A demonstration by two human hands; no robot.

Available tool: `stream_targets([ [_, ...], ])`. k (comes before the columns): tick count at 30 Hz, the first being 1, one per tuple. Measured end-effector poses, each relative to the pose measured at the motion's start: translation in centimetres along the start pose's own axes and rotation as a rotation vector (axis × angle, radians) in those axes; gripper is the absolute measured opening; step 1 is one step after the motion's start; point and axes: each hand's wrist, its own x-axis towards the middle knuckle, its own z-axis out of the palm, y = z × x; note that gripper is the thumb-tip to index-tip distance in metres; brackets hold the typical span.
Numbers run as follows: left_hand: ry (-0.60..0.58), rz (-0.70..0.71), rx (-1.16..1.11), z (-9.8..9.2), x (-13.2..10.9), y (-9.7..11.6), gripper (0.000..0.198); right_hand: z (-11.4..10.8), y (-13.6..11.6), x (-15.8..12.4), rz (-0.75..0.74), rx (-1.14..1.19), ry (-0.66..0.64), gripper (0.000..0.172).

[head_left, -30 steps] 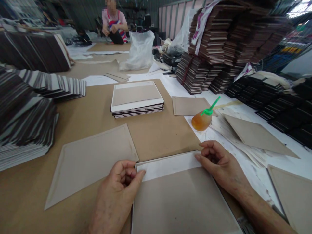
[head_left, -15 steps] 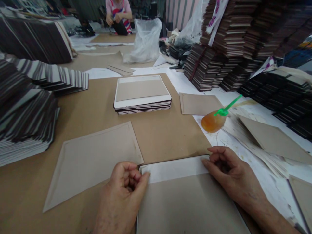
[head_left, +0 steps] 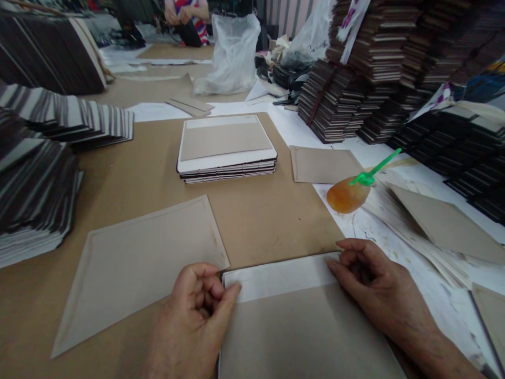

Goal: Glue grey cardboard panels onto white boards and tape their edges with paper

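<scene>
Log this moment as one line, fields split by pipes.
left hand: at far left corner of white-banded panel | right hand: at its far right corner | nearby: loose board | beyond: stacked panels

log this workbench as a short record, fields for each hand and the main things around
left hand: holds far left corner of grey rectangular board with white far strip
right hand: holds its far right corner
left of board: flat grey rectangular sheet
beyond board: stack of dark-edged white rectangular boards
right side: rounded amber object with green stem
</scene>
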Motion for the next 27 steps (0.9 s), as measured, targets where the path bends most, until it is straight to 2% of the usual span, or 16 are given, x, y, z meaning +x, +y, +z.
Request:
stream_targets([
  [9,-0.001,-0.02,0.056,-0.12,-0.07,-0.16,0.041,-0.2,-0.03,-0.03,0.013,-0.022,-0.029,0.024],
  [14,0.066,0.014,0.031,0.16,-0.05,-0.34,0.039,-0.23,-0.18,-0.02,0.005,-0.031,-0.038,0.024],
  [22,-0.015,-0.021,0.202,-0.49,-0.05,-0.72,0.045,-0.36,-0.34,0.01,0.014,-0.019,-0.046,0.024],
  [27,0.004,-0.005,0.212,-0.57,-0.07,-0.57,0.045,-0.31,-0.32,0.06,0.002,-0.029,-0.034,0.024],
])
